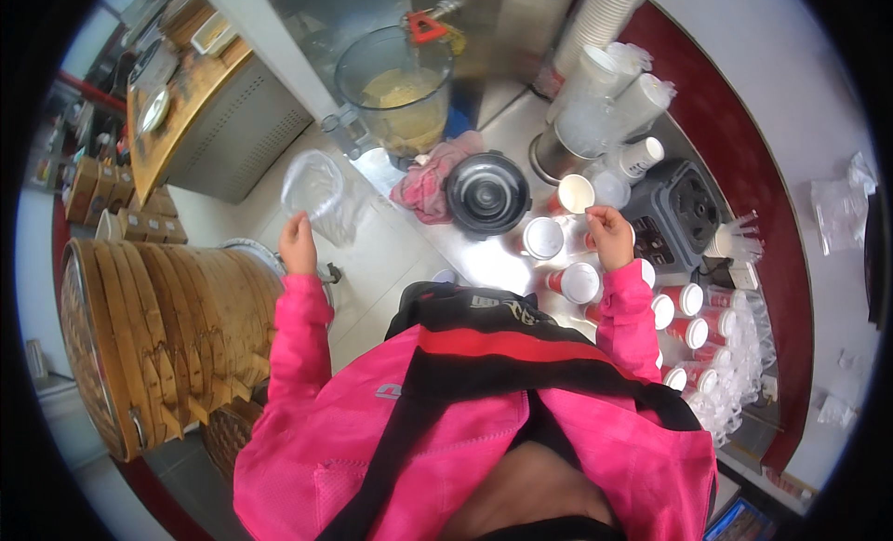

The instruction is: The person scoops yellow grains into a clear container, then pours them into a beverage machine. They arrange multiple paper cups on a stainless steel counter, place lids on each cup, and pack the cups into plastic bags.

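My left hand (298, 246) is raised on the left with its fingertips drawn together. Its tips overlap the near edge of a clear plastic bag (312, 185) with a round open mouth; whether they pinch the film I cannot tell. My right hand (611, 239) hovers over the steel counter, thumb and fingers closed, nothing visible between them. Just beyond its fingertips is an open paper cup (576, 193), pale inside. Red paper cups with white lids stand around it, among them one lidded cup (543, 238) and another nearer lidded cup (579, 283).
A black round appliance part (488, 193) lies beside a pink cloth (427, 182). Behind is a large clear jug (401, 98) with yellowish contents. A grey machine (673, 213) and stacked cups (600, 73) line the right wall. Bamboo steamers (167, 332) rise at left.
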`<state>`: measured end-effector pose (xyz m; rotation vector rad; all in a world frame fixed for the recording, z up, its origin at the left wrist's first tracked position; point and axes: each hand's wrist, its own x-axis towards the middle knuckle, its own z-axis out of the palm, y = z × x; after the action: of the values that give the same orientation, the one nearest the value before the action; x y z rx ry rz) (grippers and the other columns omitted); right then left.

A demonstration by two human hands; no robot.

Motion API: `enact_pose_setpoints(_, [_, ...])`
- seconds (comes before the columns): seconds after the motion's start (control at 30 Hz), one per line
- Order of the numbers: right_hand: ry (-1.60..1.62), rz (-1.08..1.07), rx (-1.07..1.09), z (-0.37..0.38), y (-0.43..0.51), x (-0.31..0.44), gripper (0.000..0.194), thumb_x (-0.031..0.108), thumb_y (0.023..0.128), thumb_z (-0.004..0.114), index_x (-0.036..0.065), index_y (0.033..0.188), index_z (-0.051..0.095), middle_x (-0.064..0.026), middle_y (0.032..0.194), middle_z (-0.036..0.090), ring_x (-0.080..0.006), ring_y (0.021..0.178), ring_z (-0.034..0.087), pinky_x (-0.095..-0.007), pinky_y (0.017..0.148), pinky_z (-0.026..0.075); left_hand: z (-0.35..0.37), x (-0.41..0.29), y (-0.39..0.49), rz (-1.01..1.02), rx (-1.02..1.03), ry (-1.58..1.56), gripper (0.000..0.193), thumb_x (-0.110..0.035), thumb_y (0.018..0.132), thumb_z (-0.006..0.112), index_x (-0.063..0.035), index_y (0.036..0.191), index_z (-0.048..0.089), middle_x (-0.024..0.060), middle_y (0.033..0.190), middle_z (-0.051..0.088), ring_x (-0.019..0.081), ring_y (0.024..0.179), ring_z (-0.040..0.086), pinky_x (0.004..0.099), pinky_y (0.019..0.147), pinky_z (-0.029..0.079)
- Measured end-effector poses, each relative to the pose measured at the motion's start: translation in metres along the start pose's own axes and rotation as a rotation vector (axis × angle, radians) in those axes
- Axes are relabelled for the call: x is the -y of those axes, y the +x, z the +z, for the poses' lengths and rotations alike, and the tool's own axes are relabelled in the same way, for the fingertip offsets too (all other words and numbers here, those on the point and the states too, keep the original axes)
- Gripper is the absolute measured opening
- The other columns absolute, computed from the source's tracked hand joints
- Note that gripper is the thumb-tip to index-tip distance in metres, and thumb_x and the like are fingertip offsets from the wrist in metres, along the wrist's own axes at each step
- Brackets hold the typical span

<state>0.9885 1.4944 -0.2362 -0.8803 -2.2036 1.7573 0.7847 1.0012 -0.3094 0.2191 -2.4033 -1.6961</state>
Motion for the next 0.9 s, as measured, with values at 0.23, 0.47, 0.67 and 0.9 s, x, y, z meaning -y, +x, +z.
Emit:
enact_pose_setpoints(0.23, [-0.012, -0.003, 0.123, 0.028, -0.005, 0.039, 0.018, 0.012, 0.087, 0.057, 0.000, 0.100, 0.059, -0.0014, 0.078, 0.060, -0.0068, 0.064, 0.053, -0.0196, 0.055, 0.044, -0.008, -0.005, 0.223, 0.009, -0.051, 0.334, 0.070, -0.059, 0.086, 0.035, 0.0018, 0.116, 0.055, 0.0252, 0.115, 0.056, 0.0378, 0.115, 0.047, 0.0388, 0.096, 0.035])
enact_pose_setpoints(0.47, [-0.076, -0.048, 0.098, 0.057, -0.015, 0.065, 0.017, 0.014, 0.089, 0.056, 0.001, 0.100, 0.058, 0.0010, 0.072, 0.055, -0.0045, 0.058, 0.048, -0.0184, 0.051, 0.038, 0.038, -0.154, 0.386, -0.189, 0.109, -0.602, 0.079, -0.065, 0.086, 0.028, -0.0036, 0.134, 0.038, 0.0129, 0.135, 0.044, 0.0280, 0.128, 0.032, 0.0382, 0.106, 0.021])
enact_pose_setpoints(0.67, [-0.090, 0.054, 0.031, 0.066, -0.029, 0.060, 0.020, 0.013, 0.086, 0.059, -0.001, 0.101, 0.059, -0.0034, 0.078, 0.060, -0.0094, 0.068, 0.055, -0.0227, 0.062, 0.046, 0.075, -0.160, 0.396, -0.115, 0.536, -0.897, 0.078, -0.064, 0.087, 0.029, -0.0043, 0.137, 0.032, 0.0141, 0.143, 0.029, 0.0313, 0.132, 0.026, 0.0476, 0.107, 0.018])
enact_pose_setpoints(0.9, [-0.493, -0.130, -0.168, 0.058, -0.031, 0.020, 0.019, 0.017, 0.082, 0.061, 0.003, 0.095, 0.063, -0.0134, 0.091, 0.063, -0.0278, 0.080, 0.062, -0.0355, 0.071, 0.049, 0.071, 0.084, 0.293, -0.536, 0.172, -0.540, 0.059, -0.044, 0.093, 0.035, -0.0031, 0.136, 0.034, 0.0152, 0.143, 0.029, 0.0275, 0.132, 0.029, 0.0398, 0.108, 0.025])
